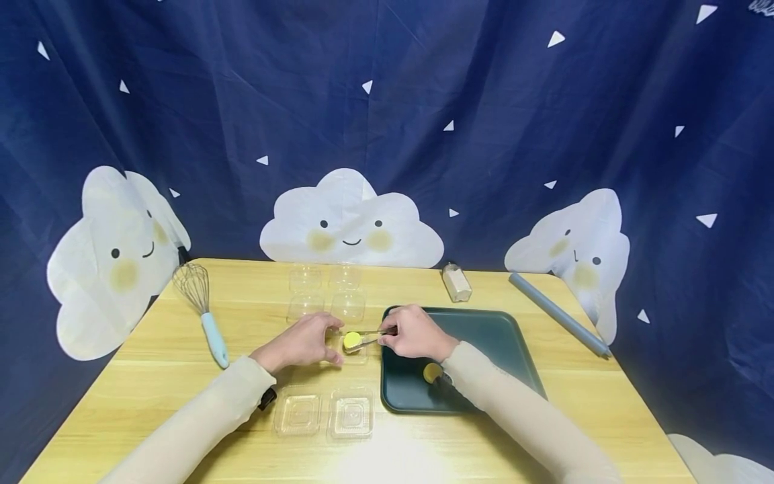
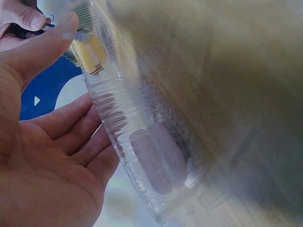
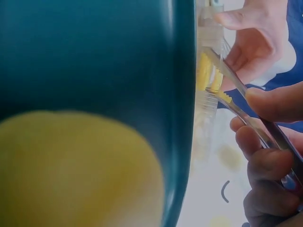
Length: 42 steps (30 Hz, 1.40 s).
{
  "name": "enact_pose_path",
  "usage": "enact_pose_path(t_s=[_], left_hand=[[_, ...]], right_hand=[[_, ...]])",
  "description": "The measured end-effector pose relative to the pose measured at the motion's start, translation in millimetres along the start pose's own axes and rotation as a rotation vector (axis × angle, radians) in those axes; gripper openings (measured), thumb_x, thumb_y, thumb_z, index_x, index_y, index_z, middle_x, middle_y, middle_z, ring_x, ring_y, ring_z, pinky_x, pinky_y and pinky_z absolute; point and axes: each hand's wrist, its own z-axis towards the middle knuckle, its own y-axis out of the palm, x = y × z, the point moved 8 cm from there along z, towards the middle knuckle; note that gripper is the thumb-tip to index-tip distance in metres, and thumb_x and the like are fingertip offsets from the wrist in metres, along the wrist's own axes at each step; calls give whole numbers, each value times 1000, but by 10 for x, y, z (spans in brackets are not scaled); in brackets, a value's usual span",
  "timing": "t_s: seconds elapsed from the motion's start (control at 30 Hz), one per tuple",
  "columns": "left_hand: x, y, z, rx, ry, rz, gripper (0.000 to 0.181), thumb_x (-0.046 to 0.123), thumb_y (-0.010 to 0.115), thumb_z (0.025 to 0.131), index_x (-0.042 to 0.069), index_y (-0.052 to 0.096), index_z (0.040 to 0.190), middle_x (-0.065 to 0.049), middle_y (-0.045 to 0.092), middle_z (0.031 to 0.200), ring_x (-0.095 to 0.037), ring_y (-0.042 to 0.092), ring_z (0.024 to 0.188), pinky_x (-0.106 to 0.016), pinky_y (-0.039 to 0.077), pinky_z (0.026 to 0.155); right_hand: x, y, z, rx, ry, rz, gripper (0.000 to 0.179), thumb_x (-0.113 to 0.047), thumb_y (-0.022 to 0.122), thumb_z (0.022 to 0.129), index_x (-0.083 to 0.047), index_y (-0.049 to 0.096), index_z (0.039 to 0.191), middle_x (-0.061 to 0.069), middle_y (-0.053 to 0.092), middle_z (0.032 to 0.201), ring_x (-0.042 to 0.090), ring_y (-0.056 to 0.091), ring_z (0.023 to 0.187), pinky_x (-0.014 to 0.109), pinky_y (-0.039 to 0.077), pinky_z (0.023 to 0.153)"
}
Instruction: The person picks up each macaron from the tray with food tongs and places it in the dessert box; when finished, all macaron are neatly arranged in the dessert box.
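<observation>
Navy curtain (image 1: 484,101) backs a wooden table (image 1: 399,289), right grip (image 1: 417,333) holding tongs (image 3: 229,73)

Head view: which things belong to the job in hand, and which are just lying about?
Likely in the job: metal tongs in the right hand; yellow round piece they hold; clear plastic containers; dark green tray; second yellow piece on it.

Seemingly just lying about: whisk; clear jar; gray rod.

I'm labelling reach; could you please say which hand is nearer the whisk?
The left hand, right of the whisk; the right hand is farther right, over the tray.
</observation>
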Motion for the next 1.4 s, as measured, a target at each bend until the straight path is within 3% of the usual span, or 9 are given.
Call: enact_pose_path(t_s=[0.23, 0.53, 0.83, 1.4], left_hand=[[2, -6, 1, 8, 3, 6, 80, 33, 93, 66, 8, 62, 136, -8, 67, 132, -32, 61, 125, -54, 48, 112], [-4, -11, -5, 7, -2, 13, 80, 33, 93, 66, 8, 62, 136, -7, 67, 131, -32, 60, 125, -55, 47, 112], [4, -26, -11, 8, -2, 6, 80, 32, 93, 66, 8, 62, 136, -8, 67, 131, -32, 61, 124, -55, 48, 111], [3, 8, -8, 4, 11, 8, 80, 33, 92, 67, 7, 61, 136, -9, 67, 132, -31, 61, 124, -54, 49, 111]], right_hand=[[-8, 18, 7, -21, 10, -2, 5, -22, 80, 84, -17, 80, 83, -10, 65, 73, 0, 51, 63, 14, 44, 58], [-9, 17, -11, -51, 11, -31, 7, -25, 80, 85, -18, 81, 88, -11, 68, 77, 0, 53, 65, 16, 48, 61], [-20, 20, -16, -81, 5, -35, 9, -24, 77, 88, -17, 80, 93, -3, 75, 89, 1, 57, 69, 17, 51, 62], [2, 26, -38, -90, 30, -47, 14, -26, 76, 89, -16, 80, 97, -3, 76, 91, 1, 59, 70, 18, 53, 64]])
